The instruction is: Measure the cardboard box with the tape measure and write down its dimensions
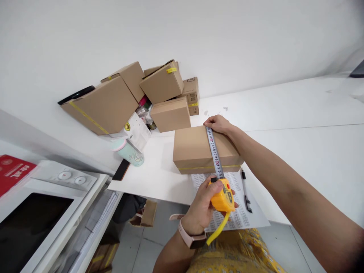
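A closed cardboard box (196,148) with a yellow tape band lies on the white table (298,151) in front of me. My left hand (203,204) is closed round a yellow tape measure case (223,197) at the box's near edge. The steel tape (214,151) runs across the top of the box. My right hand (217,123) pinches the tape's end down at the far edge of the box. A pale watch sits on my left wrist.
A printed sheet (241,212) and a black pen (246,191) lie under and beside the box. Several cardboard boxes (127,94) are stacked against the wall. A mint tumbler (129,151) lies on its side, a phone (121,170) near it. A white machine (42,212) stands at left.
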### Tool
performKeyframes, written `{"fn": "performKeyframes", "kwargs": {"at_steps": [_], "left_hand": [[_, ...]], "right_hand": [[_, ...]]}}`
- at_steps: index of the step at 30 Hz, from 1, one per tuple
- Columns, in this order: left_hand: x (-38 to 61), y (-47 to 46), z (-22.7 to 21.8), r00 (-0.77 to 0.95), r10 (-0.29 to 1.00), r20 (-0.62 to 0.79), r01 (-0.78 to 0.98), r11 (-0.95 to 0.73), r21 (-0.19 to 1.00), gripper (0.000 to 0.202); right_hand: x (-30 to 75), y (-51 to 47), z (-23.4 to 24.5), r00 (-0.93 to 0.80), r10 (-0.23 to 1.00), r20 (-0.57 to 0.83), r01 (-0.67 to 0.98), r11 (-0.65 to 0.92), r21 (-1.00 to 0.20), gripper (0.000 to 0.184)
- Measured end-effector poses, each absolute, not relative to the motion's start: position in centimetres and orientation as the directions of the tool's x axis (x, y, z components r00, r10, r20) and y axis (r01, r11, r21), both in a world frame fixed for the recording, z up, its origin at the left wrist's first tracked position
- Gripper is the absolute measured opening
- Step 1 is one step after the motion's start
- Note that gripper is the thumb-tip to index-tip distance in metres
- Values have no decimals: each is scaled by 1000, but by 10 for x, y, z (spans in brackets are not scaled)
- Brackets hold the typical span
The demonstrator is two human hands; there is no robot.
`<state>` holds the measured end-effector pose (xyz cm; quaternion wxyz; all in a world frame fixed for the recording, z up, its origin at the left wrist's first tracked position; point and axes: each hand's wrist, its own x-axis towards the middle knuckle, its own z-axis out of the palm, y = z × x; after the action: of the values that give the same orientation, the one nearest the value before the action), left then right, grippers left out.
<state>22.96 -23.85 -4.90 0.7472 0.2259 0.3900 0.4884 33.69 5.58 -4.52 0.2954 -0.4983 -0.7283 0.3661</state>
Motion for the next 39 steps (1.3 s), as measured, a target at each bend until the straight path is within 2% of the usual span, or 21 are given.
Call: {"fn": "performKeyframes", "kwargs": {"at_steps": [7,11,13,15,17,19,21,23,25,27,32,36,39], "left_hand": [[224,-238,-55,256,892,-373,-550,452,703,58],[208,-247,-54,276,906,-321,-531,423,734,57],[194,-256,-53,171,948,-267,-510,317,800,59],[175,-263,-53,-12,979,-202,-436,176,882,59],[152,-265,-56,-206,970,-131,-309,62,949,57],[130,-260,-64,-337,938,-84,-198,17,980,57],[113,-248,-74,-369,924,-103,-172,41,984,59],[103,-235,-82,-317,935,-156,-210,91,973,63],[97,-225,-84,-236,955,-181,-251,121,961,65],[92,-219,-77,-185,971,-149,-271,95,958,64],[83,-213,-35,-171,985,3,-349,-64,935,52],[87,-206,-9,-169,985,-44,-379,-24,925,45],[100,-210,1,-235,972,-16,-357,-71,932,38]], "right_hand": [[334,46,-34,-341,940,12,479,184,-858,12],[346,30,-13,-303,950,78,303,174,-937,19],[364,14,-8,-194,966,170,201,208,-957,19],[387,-8,-13,-19,974,225,113,226,-968,15],[411,-33,-32,180,963,199,47,194,-980,13],[429,-58,-61,257,956,144,48,137,-989,18],[438,-80,-92,224,973,48,62,35,-997,25],[438,-96,-113,140,990,-24,55,-32,-998,31],[434,-108,-117,38,999,-32,44,-34,-998,35],[429,-114,-105,-23,1000,19,54,20,-998,37],[426,-111,-53,36,984,176,174,167,-970,50],[422,-92,-40,139,987,85,186,58,-981,52],[417,-76,-44,142,989,41,169,16,-985,50]]}}
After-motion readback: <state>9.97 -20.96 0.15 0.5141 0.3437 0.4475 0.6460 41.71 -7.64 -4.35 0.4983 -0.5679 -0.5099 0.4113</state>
